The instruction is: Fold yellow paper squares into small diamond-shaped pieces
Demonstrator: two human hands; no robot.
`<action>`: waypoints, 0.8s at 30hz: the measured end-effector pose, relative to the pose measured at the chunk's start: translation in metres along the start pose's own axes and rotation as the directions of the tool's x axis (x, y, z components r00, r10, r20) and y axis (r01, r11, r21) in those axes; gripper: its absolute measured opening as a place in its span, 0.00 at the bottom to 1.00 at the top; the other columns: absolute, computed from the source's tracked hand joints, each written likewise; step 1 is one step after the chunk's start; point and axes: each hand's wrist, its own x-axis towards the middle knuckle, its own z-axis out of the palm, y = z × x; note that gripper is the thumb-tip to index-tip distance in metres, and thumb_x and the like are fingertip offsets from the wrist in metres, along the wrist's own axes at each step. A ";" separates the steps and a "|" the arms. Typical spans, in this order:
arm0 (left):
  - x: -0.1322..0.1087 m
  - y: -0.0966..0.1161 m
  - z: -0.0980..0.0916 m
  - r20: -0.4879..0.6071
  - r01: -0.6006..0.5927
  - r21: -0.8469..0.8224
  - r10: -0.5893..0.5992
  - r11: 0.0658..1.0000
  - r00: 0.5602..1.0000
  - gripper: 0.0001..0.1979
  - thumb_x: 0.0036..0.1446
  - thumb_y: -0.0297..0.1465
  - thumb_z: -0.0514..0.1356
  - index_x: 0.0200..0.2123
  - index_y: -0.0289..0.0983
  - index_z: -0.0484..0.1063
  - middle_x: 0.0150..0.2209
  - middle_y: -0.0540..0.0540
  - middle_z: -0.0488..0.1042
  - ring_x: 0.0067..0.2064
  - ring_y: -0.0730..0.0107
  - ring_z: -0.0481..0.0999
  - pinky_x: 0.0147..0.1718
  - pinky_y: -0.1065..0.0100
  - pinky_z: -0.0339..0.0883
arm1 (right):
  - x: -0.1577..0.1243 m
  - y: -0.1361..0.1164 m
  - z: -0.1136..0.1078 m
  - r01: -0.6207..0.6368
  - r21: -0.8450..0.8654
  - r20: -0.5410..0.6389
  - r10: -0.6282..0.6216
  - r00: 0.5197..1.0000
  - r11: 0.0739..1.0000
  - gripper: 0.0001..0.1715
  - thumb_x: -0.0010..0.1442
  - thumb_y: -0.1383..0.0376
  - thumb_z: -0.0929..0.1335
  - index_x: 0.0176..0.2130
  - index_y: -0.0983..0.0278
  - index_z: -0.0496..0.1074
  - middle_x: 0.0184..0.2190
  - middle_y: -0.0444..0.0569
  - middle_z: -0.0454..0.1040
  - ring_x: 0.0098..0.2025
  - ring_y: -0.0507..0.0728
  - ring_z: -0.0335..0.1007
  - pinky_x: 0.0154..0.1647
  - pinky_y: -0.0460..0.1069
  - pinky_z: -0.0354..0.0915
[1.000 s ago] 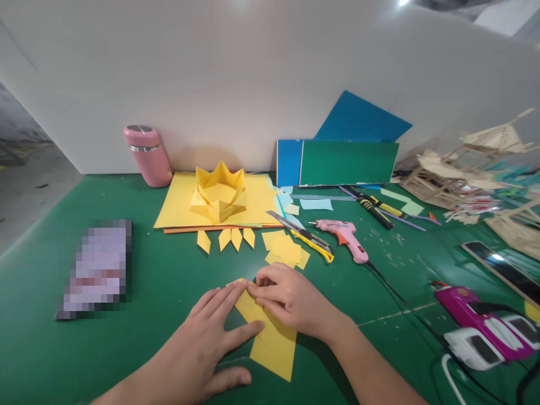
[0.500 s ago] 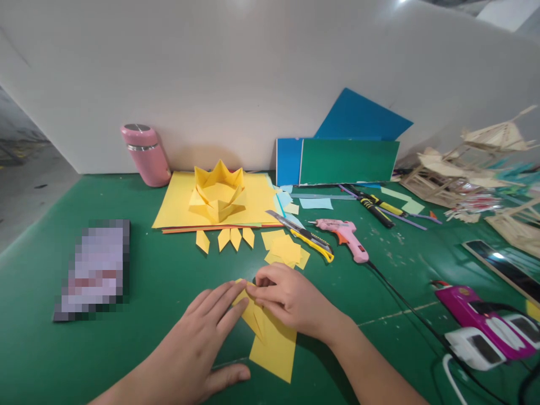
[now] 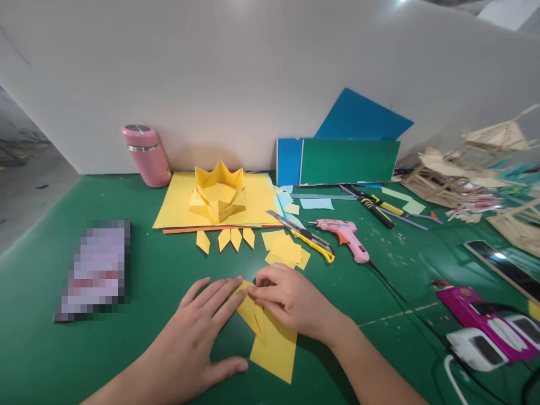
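Observation:
A yellow paper piece (image 3: pixel 272 343) lies on the green table (image 3: pixel 160 270) just in front of me, partly folded at its far corner. My left hand (image 3: pixel 198 332) rests flat on the table, fingers stretched out, its fingertips touching the paper's left folded edge. My right hand (image 3: pixel 287 298) has its fingers curled and pressed down on the paper's folded tip. Beyond the hands lie several small folded yellow petals (image 3: pixel 225 238) and a heap of yellow squares (image 3: pixel 286 250).
A yellow folded paper crown (image 3: pixel 218 191) sits on yellow sheets (image 3: pixel 177 202). A pink flask (image 3: pixel 147 155), a yellow utility knife (image 3: pixel 304 236), a pink glue gun (image 3: pixel 343 236), blue and green card (image 3: pixel 350 160), wooden stick models (image 3: pixel 476 169) and a magenta tool (image 3: pixel 485 320) surround it. A blurred flat object (image 3: pixel 96 269) lies left.
My left hand slid a little to the left off the paper, its fingers now only at the fold's edge. The paper's left side is folded in. The right hand barely moved.

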 end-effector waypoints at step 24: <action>-0.004 -0.003 0.012 -0.070 0.022 0.004 -0.022 1.000 0.997 0.37 0.57 0.54 0.52 0.64 0.40 0.55 0.60 0.45 0.66 0.58 0.55 0.66 0.63 0.51 0.40 | -0.001 0.006 -0.002 -0.077 -0.002 -0.132 0.076 0.988 0.997 0.14 0.62 0.71 0.60 0.30 0.66 0.73 0.27 0.51 0.72 0.33 0.56 0.66 0.34 0.50 0.63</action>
